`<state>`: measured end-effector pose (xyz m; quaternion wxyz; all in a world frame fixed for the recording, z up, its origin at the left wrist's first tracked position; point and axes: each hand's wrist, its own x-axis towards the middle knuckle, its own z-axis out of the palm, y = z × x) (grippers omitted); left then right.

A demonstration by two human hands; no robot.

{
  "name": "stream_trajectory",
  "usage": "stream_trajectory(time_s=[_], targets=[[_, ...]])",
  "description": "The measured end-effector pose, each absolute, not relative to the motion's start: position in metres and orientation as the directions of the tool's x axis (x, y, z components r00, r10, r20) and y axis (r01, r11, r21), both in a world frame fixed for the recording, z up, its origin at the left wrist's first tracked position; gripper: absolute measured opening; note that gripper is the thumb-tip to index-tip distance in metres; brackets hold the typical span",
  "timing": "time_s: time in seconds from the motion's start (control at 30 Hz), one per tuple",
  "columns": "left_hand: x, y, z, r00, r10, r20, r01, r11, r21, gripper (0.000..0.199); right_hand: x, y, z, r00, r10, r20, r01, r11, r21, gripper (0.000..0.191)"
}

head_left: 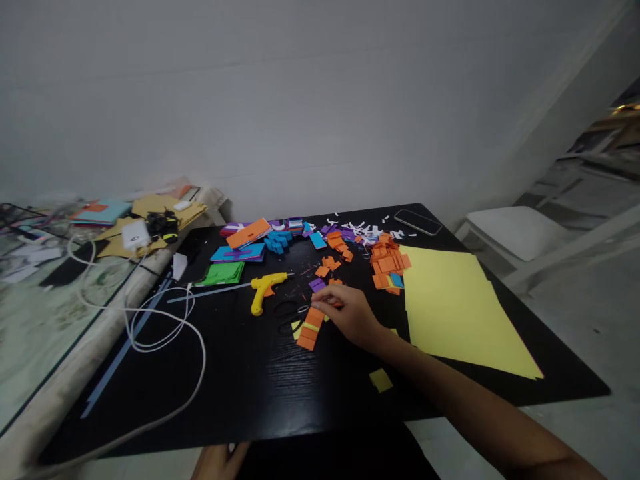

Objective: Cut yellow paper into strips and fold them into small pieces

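Note:
Over the middle of the black table [225,400], my right hand [350,313] has its fingers pressed together at the upper end of an orange paper piece [309,337] with a yellow strip across it. What the fingertips pinch is too small to make out. Black-handled scissors [286,310] lie just left of that piece, and a yellow glue gun [265,290] rests farther left. A purple piece [317,285] is beyond the fingertips. Below the table's front edge, my left hand [220,461] is partly visible; its fingertips are hidden.
Stacked green [223,273] and blue papers [237,253] lie left. Orange pieces [387,260], white scraps [367,232] and a phone [418,222] are at the back right. Large yellow sheets [455,313] cover the right side. A white cable [200,373] loops across the left.

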<state>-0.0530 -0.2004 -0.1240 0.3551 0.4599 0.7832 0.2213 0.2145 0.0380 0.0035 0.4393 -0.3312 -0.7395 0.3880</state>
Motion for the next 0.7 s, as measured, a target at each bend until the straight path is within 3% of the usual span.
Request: stream_trajectory(time_s=[0.2, 0.37, 0.6, 0.7], targets=[[-0.052, -0.191, -0.131, -0.282, 0.873, -0.399, 0.462, 0.488, 0.741, 0.066, 0.225, 0.014, 0.027, -0.506, 0.794, 0.336, 0.153, 0.466, -0.871, 0.003], [-0.058, -0.176, -0.111, -0.183, 0.862, -0.472, 0.357, 0.506, 0.786, 0.073, 0.234, 0.019, 0.013, -0.498, 0.819, 0.284, 0.167, 0.412, -0.896, 0.002], [-0.076, -0.179, -0.11, -0.1, 0.788, -0.608, 0.406, 0.59, 0.698, 0.055, 0.238, 0.037, 0.0, -0.44, 0.828, 0.347, 0.315, 0.504, -0.804, 0.011], [-0.074, -0.172, -0.11, -0.143, 0.822, -0.552, 0.425, 0.555, 0.716, 0.056, 0.239, 0.037, 0.001, -0.47, 0.8, 0.374, 0.295, 0.542, -0.787, 0.012]])
